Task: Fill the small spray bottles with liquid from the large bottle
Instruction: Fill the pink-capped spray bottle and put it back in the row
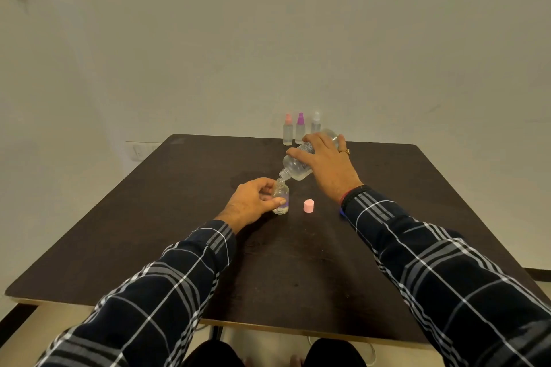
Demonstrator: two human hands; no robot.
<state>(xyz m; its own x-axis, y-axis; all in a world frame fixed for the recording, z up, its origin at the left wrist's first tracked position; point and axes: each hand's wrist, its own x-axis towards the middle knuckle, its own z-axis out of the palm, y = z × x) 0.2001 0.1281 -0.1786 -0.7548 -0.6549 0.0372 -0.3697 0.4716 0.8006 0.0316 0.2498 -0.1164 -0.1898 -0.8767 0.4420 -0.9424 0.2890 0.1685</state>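
My right hand (323, 159) grips the large clear bottle (295, 168), tipped with its neck down and to the left. The neck sits right over the open mouth of a small clear bottle (281, 199) that stands upright on the dark table (179, 217). My left hand (253, 201) holds that small bottle from its left side. A pink cap (309, 206) lies on the table just right of it. Three small spray bottles stand at the far edge: one with a pink top (287, 129), one with a purple top (300, 128), one with a white top (315, 124).
The table's far edge meets a plain wall. A wall socket (138, 152) shows beyond the table's left corner. My knees are under the near edge.
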